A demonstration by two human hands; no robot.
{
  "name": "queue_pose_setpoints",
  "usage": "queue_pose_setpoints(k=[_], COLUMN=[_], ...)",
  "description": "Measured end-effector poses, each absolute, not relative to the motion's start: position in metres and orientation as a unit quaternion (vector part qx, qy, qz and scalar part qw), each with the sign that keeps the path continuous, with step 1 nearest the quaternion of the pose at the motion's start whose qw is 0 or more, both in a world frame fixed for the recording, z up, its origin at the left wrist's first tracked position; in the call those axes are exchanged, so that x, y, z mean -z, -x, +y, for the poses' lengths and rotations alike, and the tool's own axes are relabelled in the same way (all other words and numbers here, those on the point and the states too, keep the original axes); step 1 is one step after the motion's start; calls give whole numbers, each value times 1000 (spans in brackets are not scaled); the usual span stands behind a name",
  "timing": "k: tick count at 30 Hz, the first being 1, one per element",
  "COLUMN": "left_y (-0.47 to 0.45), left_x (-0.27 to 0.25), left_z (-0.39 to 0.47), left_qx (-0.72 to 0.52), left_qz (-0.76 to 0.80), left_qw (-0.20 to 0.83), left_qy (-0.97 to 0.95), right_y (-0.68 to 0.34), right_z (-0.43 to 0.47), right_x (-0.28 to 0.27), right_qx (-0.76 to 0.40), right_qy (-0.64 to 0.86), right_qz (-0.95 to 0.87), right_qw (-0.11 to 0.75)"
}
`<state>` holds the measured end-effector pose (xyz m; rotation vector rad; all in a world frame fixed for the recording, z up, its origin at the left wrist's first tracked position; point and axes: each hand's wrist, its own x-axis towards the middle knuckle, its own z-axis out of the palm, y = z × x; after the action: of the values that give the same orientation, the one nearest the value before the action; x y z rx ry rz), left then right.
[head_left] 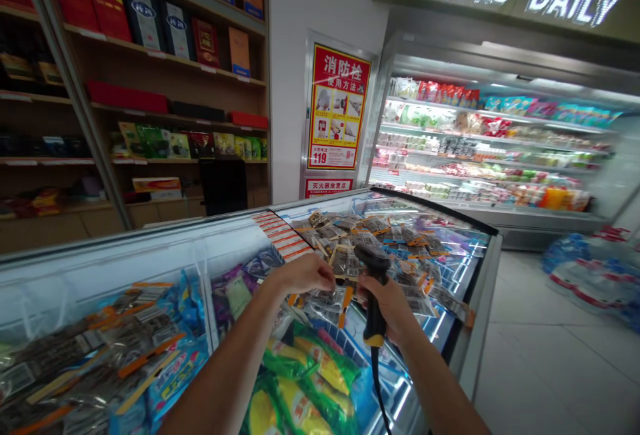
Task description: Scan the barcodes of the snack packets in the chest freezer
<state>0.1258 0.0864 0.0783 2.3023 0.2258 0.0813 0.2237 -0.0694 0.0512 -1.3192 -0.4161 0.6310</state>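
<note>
My right hand point(389, 302) is wrapped around a black barcode scanner point(375, 315) with a yellow-tipped handle and a cable running down from it. The scanner stands upright, its head at the top. Just to its left, my left hand point(317, 274) is closed, its fingers curled at the top of a clear plastic packet point(325, 308) with an orange edge. The fingertips are partly hidden. Many similar packets point(345, 262) with dark contents lie piled in the freezer behind both hands. Below my left hand are green and yellow bags point(310, 368).
The chest freezer point(120, 238) has a raised rim and a divider; more packets point(135, 328) fill its left section. A sliding glass lid point(430, 212) covers part of the right end. Beyond stand wooden shelves point(170, 48) and a lit dairy cooler point(490, 128). Bottled water packs point(595, 275) sit on the floor.
</note>
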Motion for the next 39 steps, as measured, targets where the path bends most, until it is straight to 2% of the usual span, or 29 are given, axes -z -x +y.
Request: queue_pose_setpoints(k=[5,11,14,16,18,20,21,22,26,28,33,36,39], left_y=[-129,-135,-128,-119,-112,-115,-120,-127,-152,-150,-116,-107,-108], left_x=[-80,-75,-68,-57,-46,-37,-35,-35,-45,-49,-40,-31,-26], left_z=[76,84,101,110,110,99,90,80,62,73,120,133,133], left_qx=[-53,-111,-226,-248,-126,15,40,27,-261,-337,-380,-393,-380], left_qz=[96,100,196,294,330,273,227,187,113,101,170,212,209], left_qw=[412,501,548,612,690,733,756,777,832,828,776,745,747], left_qy=[-905,-852,-781,-691,-632,-622,-613,-601,-476,-436,-474,-497,-504], right_y=[-221,-212,-214,-219,-225,-227,-226,-224,-211,-204,-184,-171,-163], right_z=[-62,-61,-62,-61,-55,-46,-40,-35,-28,-38,-81,-96,-97], right_x=[-47,-49,-50,-53,-56,-60,-61,-61,-58,-57,-62,-66,-68], right_qx=[-268,-257,-250,-239,-220,-198,-193,-193,-240,-285,-439,-453,-454], right_qy=[620,604,587,571,552,535,529,525,525,530,573,606,617], right_qz=[-198,-194,-179,-158,-138,-127,-126,-130,-158,-168,-181,-198,-189], right_qw=[710,729,749,770,793,811,817,819,801,781,668,623,614])
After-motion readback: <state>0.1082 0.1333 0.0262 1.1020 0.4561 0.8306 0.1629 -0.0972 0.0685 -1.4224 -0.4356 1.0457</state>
